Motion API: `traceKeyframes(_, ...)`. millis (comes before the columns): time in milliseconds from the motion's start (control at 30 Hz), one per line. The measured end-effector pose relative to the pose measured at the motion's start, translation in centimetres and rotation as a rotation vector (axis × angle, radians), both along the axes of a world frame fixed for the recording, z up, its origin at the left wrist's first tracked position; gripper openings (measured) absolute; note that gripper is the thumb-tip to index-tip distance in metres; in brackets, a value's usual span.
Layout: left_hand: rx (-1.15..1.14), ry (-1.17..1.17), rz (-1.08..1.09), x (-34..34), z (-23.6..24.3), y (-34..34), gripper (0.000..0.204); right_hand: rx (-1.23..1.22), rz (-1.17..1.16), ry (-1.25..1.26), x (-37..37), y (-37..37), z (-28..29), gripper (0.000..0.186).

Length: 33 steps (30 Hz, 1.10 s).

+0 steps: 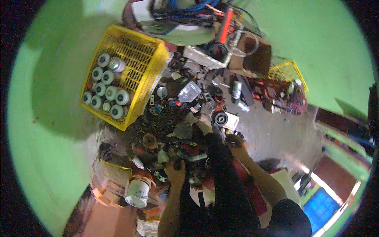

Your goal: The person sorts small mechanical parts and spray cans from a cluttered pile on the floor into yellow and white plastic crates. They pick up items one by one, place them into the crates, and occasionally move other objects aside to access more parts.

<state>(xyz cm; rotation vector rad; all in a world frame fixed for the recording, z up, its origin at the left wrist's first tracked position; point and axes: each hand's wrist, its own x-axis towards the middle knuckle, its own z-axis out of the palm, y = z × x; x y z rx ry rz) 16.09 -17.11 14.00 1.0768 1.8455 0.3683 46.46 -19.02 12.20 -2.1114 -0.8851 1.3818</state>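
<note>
My left hand (175, 169) is low over the littered floor, fingers curled around something dark that I cannot make out. Off to the right, my right hand (237, 146) also has its fingers bent round a dark thing too dim to name. Just beyond it sits a black ring-shaped part (221, 119) beside a white block (231, 121). Between my hands stretches a dark-clothed leg, ending in a bare foot (204, 125) next to a greyish crumpled piece (184, 128). A clear plastic container (189, 92) lies beyond the foot among mixed scraps.
A yellow crate (158, 63) at left holds several pale cylindrical containers (106, 77). A white bucket (137, 192) stands at lower left beside cardboard (98, 219). Cans (237, 90), a cardboard box (252, 55) and a smaller yellow crate (297, 73) lie toward the far right.
</note>
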Motion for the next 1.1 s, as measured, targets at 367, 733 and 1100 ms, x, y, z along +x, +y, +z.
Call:
traceKeyframes(367,-0.067,-0.039,-0.298,-11.0,3.0,-2.3,0.033,0.083,-0.591,-0.274,-3.3,-16.5,9.5,0.024)
traceKeyframes(733,-0.1,-0.028,-0.104,-8.1,-3.2,-6.1,0.026,0.112,-0.529,-0.183,5.1,-12.3,-0.2,0.02)
traceKeyframes(1100,0.02,-0.079,-0.591,17.7,-13.9,3.2,0.029,-0.211,-0.09,-0.271,18.0,-5.5,-20.4,0.034)
